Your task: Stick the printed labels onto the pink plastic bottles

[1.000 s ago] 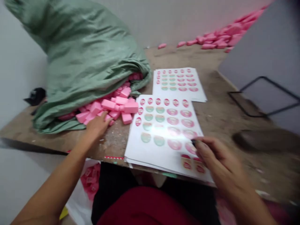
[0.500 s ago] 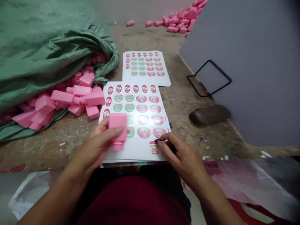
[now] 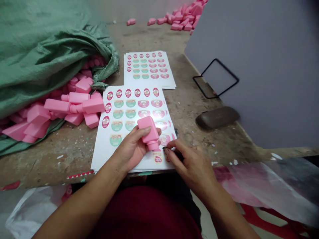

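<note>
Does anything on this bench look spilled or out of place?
Yes: pink plastic bottles spill out of the green woven sack onto the worn bench, and a loose heap lies at its far end.

We see a bright pink bottle (image 3: 149, 133) over a white sheet of stickers (image 3: 112, 156) with rows of red ovals, green ovals and pink ovals. More pink bottles (image 3: 74, 105) lie by a green sack (image 3: 42, 49) with a tiny woven pattern, on a brown, speckled counter (image 3: 191, 113)
</note>
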{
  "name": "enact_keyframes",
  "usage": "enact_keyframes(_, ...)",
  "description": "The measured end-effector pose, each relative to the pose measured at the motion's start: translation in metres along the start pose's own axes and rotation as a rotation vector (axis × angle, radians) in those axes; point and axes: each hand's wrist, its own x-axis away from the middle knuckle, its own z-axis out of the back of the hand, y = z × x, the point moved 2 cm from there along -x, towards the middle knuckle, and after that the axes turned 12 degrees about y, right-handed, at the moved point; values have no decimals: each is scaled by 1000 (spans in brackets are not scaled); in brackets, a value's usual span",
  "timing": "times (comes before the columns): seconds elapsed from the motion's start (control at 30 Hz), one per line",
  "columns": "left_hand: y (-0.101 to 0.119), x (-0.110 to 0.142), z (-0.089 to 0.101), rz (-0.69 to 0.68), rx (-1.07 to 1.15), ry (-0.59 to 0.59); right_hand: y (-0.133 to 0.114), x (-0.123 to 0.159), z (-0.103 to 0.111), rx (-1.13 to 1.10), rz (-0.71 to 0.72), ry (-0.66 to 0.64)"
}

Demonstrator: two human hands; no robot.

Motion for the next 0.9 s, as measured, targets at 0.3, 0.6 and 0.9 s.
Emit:
enact_keyframes(0.3, -2, 0, 1, -26, 5, -38, -8, -1, 2, 115, 166, 110)
enact_keyframes(0.6, -4, 0, 0, -40, -33, -57, -5, -2, 0, 86, 107, 55)
enact_keyframes(0.9, -2, 1, -1, -39, -14, -40, 0, -6, -1, -181, -146, -128)
